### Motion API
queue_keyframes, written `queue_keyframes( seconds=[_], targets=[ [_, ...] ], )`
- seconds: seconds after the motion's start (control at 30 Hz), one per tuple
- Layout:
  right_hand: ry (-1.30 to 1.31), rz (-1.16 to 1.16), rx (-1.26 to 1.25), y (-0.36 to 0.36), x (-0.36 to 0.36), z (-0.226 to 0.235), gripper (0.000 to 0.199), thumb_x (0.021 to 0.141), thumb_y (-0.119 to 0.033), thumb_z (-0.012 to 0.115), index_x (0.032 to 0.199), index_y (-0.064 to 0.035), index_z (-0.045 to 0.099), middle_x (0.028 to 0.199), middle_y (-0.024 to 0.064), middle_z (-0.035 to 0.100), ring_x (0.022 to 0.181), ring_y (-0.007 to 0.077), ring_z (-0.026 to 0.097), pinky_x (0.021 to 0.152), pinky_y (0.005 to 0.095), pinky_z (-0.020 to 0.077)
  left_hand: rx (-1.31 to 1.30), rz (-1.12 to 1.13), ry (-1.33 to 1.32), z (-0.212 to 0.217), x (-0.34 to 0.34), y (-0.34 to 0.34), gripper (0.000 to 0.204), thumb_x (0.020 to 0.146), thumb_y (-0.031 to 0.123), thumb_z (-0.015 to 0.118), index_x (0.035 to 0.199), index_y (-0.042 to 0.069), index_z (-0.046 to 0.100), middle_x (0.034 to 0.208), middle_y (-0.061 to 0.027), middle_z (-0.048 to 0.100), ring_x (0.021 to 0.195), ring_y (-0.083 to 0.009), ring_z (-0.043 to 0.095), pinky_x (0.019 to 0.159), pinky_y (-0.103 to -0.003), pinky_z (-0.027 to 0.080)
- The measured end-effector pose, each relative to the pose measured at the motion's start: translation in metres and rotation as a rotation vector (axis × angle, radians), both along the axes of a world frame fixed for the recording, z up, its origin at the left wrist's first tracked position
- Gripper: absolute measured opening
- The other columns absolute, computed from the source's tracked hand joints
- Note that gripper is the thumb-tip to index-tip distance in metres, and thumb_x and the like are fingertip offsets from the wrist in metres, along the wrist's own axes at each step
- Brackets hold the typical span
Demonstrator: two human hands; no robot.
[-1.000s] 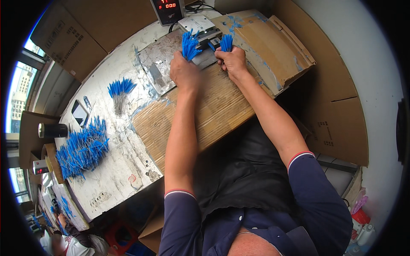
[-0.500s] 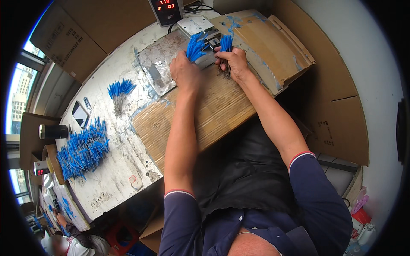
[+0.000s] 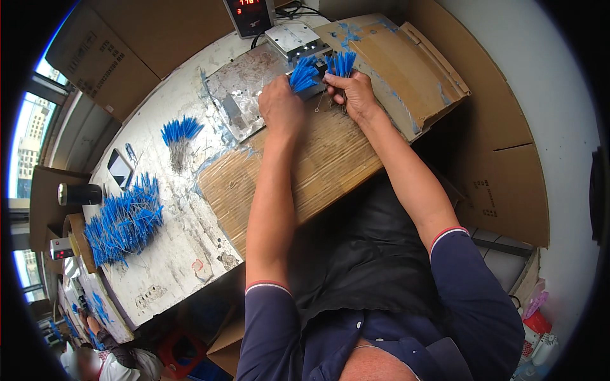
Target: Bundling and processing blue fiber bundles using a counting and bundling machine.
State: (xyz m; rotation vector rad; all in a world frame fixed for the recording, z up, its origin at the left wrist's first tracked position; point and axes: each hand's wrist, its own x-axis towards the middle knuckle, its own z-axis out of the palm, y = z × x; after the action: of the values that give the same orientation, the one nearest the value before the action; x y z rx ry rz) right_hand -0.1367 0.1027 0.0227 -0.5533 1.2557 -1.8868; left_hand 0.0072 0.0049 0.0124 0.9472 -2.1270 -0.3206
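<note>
My left hand (image 3: 279, 105) is closed around a bundle of thin wires with blue sleeves (image 3: 304, 74), its blue ends fanned toward the small machine (image 3: 294, 39). Close on its right, my right hand (image 3: 357, 95) grips a second blue-sleeved wire bundle (image 3: 344, 63) with the blue ends up. One thin wire with a small ring at its end (image 3: 317, 110) hangs between the two hands, and its upper end is hard to make out. Both hands are above the far edge of the cardboard-covered board (image 3: 318, 162). My left fingers are partly hidden behind the hand.
On the white table (image 3: 171, 232) at left lie a small blue-sleeved bundle (image 3: 181, 130) and a large pile (image 3: 124, 219). Nearby are a phone (image 3: 119, 168) and a black cylinder (image 3: 79, 195). A red-digit display (image 3: 249, 18) stands behind; a cardboard box (image 3: 406, 70) sits right. Another person (image 3: 111, 363) works at lower left.
Both hands have shifted slightly right. The blue ends in my right hand have spread apart, and a single ring-ended wire now shows between the hands. The display's digits have changed.
</note>
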Motion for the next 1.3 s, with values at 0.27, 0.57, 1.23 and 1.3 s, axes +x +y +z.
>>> queue_keyframes(
  seconds=[0.27, 0.57, 1.23, 1.3],
  targets=[
    [-0.023, -0.119, -0.045, 0.001, 0.010, 0.002, 0.015, 0.083, -0.004, 0.076, 0.092, -0.0057, 0.064, 0.076, 0.0013, 0.064, 0.056, 0.0082, 0.056, 0.041, 0.0194, 0.0365, 0.079, 0.038, -0.070, 0.009, 0.001, 0.006, 0.024, 0.080, 0.004, 0.063, 0.103, 0.004, 0.066, 0.092, -0.0199, 0.071, 0.088, -0.0395, 0.068, 0.080, -0.050, 0.051],
    [-0.007, -0.263, -0.122, -0.004, 0.014, -0.003, 0.013, 0.082, -0.005, 0.076, 0.086, -0.0072, 0.064, 0.064, 0.0001, 0.059, 0.047, 0.0063, 0.049, 0.038, 0.0206, 0.0315, 0.307, -0.173, 0.164, -0.002, -0.013, 0.025, 0.016, 0.090, 0.011, 0.066, 0.104, 0.006, 0.065, 0.083, -0.0132, 0.075, 0.079, -0.0310, 0.073, 0.071, -0.040, 0.054],
    [-0.254, -0.168, -0.156, 0.005, 0.000, -0.005, 0.007, 0.086, -0.005, 0.073, 0.089, -0.0045, 0.067, 0.076, 0.0060, 0.069, 0.056, 0.0096, 0.057, 0.042, 0.0242, 0.0370, 0.579, -0.310, 0.134, 0.005, -0.010, 0.020, 0.017, 0.094, 0.020, 0.066, 0.098, 0.004, 0.071, 0.074, -0.0042, 0.069, 0.067, -0.0139, 0.062, 0.066, -0.031, 0.049],
    [-0.223, -0.177, -0.174, 0.006, 0.000, -0.006, 0.007, 0.086, -0.006, 0.074, 0.089, -0.0050, 0.067, 0.076, 0.0056, 0.069, 0.058, 0.0095, 0.058, 0.043, 0.0240, 0.0377, 0.546, -0.316, 0.141, 0.003, -0.010, 0.019, 0.016, 0.094, 0.019, 0.065, 0.098, 0.004, 0.070, 0.074, -0.0042, 0.069, 0.067, -0.0135, 0.062, 0.065, -0.030, 0.049]
  ],
)
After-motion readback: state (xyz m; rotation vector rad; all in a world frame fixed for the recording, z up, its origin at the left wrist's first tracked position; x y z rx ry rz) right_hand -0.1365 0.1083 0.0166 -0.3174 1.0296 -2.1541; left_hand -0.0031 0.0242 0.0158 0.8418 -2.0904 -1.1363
